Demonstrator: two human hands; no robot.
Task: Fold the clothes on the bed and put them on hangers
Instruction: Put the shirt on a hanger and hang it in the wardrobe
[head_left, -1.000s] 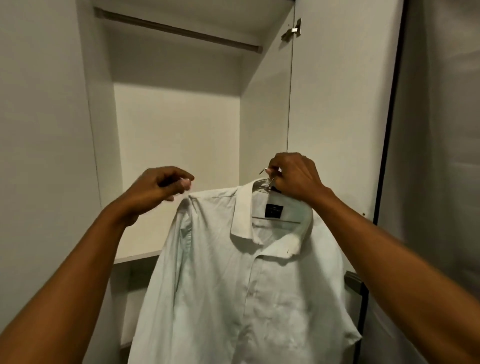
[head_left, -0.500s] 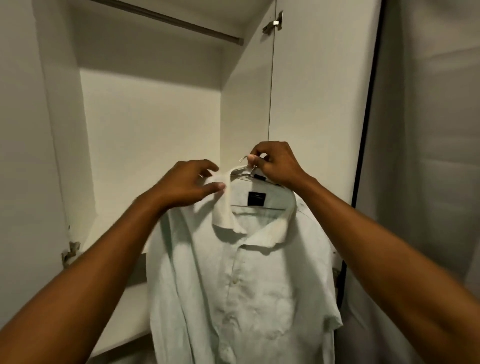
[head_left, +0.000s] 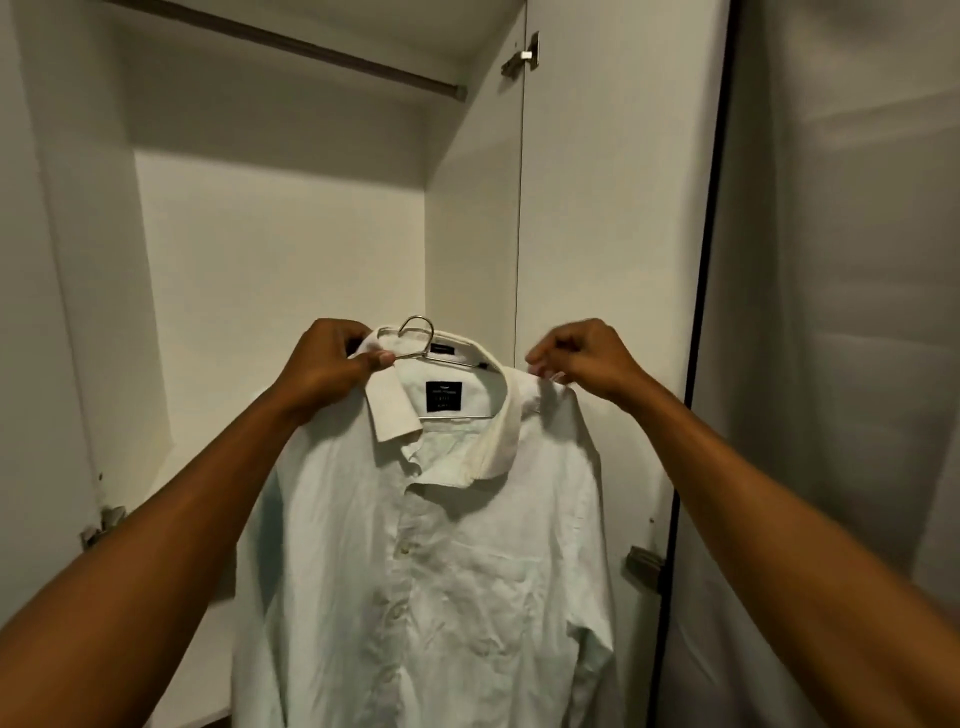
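A white button-up shirt (head_left: 431, 561) hangs on a thin metal hanger (head_left: 418, 332), held up in front of an open wardrobe. The hanger's hook sticks up above the collar, and a dark label shows inside the neck. My left hand (head_left: 332, 364) grips the collar and the hanger wire at the shirt's left shoulder. My right hand (head_left: 582, 358) pinches the fabric at the right shoulder, just beside the collar.
The wardrobe's hanging rail (head_left: 291, 47) runs across the top, well above the hanger hook. A white shelf (head_left: 192, 467) lies behind the shirt at lower left. The open wardrobe door (head_left: 613, 260) stands to the right, with a dark-edged panel beyond it.
My right hand left the hanger hook and moved right to the shirt's shoulder. My left hand took over the collar and hanger at the left. The hook now stands free.
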